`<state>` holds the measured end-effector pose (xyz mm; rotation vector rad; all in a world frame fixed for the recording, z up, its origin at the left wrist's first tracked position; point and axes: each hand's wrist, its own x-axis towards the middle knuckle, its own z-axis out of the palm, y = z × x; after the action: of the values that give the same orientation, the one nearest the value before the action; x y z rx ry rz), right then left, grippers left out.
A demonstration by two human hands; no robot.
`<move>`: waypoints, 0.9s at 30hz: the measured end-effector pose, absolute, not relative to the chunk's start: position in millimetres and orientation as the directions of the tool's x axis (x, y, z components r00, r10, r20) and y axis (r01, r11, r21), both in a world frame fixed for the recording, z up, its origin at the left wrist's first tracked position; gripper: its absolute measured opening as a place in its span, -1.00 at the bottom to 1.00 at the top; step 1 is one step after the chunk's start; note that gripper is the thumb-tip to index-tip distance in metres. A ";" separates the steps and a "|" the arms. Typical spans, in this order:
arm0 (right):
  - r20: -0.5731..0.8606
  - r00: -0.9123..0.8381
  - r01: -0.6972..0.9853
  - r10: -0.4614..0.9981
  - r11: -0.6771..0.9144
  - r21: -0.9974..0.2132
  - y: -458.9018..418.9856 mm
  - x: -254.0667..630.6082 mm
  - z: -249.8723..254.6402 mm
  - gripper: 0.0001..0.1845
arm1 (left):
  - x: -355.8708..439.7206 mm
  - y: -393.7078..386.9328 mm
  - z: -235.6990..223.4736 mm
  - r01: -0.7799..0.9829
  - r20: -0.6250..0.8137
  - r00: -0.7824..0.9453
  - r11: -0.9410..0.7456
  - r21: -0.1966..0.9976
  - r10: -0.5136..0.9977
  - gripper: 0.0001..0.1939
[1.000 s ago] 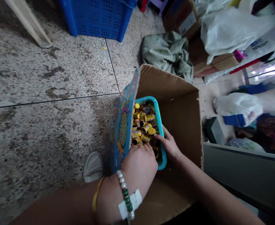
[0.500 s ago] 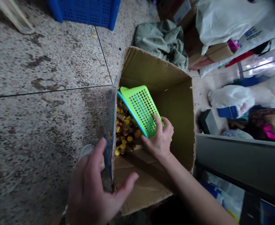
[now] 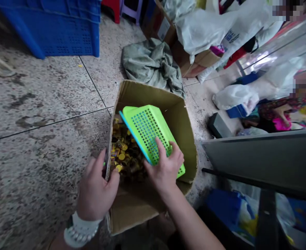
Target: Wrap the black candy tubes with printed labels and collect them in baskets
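Note:
A light-green perforated plastic basket point(image 3: 164, 121) lies tilted inside a cardboard box point(image 3: 135, 215), its holed bottom toward me and a blue rim along its lower left edge. My right hand point(image 3: 165, 166) grips its near end, thumb at the blue rim and fingers spread over the holes. Under and left of the basket lie many small yellow-and-dark pieces point(image 3: 124, 151); their kind is hard to make out. My left hand point(image 3: 98, 187), with a white band and beads at the wrist, clasps the box's left wall, thumb inside and fingers outside.
Beyond the box lies a grey-green sack point(image 3: 153, 62). A blue crate point(image 3: 66, 34) stands at the upper left. White bags point(image 3: 202, 31) and cartons fill the back right. A grey panel point(image 3: 259, 152) borders the right side, with another person's hand point(image 3: 284, 113) beyond it.
My left hand has come from open in the air to the box's left wall and closed on it. My right hand still holds the green basket. The view has shifted.

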<state>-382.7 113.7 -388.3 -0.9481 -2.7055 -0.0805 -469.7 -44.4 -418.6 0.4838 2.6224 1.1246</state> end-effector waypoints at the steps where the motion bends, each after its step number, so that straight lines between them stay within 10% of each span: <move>1: 0.293 -0.731 0.634 0.616 0.772 -0.043 119.7 -384.1 -382.8 -0.19 | -468.0 -41.8 -420.3 0.224 -0.096 -0.905 0.658 0.719 0.414 -0.40; 20: 0.593 -0.548 0.599 0.590 0.772 -0.215 124.6 -320.6 -237.1 -0.09 | -478.8 -17.8 -420.2 0.217 -0.512 -0.784 0.928 0.304 0.351 -0.53; 27: 0.465 -0.265 0.551 0.845 0.528 -0.647 132.1 -187.2 -243.5 0.04 | -492.7 -20.9 -417.9 0.172 -0.536 -0.792 0.949 0.263 0.292 -0.56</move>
<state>-187.2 132.1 -243.5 -1.1369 -1.9533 0.4577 -492.7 -20.9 -417.9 0.3273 2.5004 0.2682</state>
